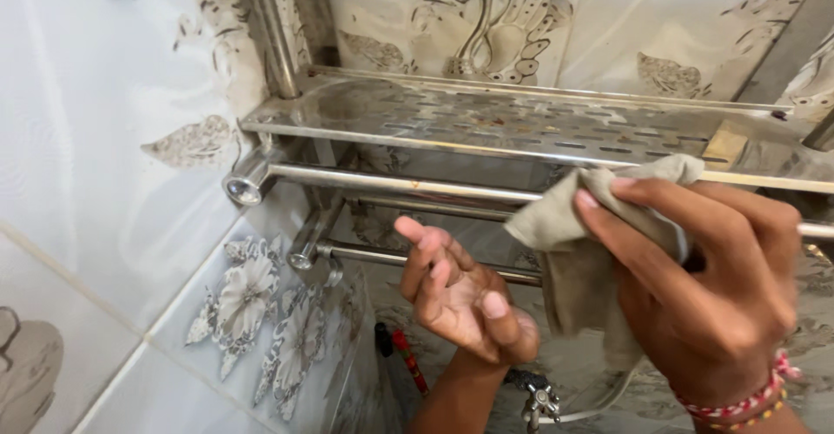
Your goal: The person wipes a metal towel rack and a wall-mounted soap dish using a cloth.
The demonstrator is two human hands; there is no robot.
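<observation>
The right hand is clamped on a grey cloth, pinching it round the front rail of a steel wall rack, just under the perforated shelf. The cloth sits bunched at the rail's right part, with its loose end hanging down below the fingers. The left hand holds nothing; it hangs under the rails with palm up, fingers loosely curled and apart, near the lower bar but not touching it.

The shelf looks spotted with rust and grime, and the tiled wall stands close on the left. As I see it, the hanging tail of cloth could snag on the tap below. The shelf's thin front edge lies right above the knuckles, so a hard rub could scrape them, and a wet rail might let the grip slide off.
</observation>
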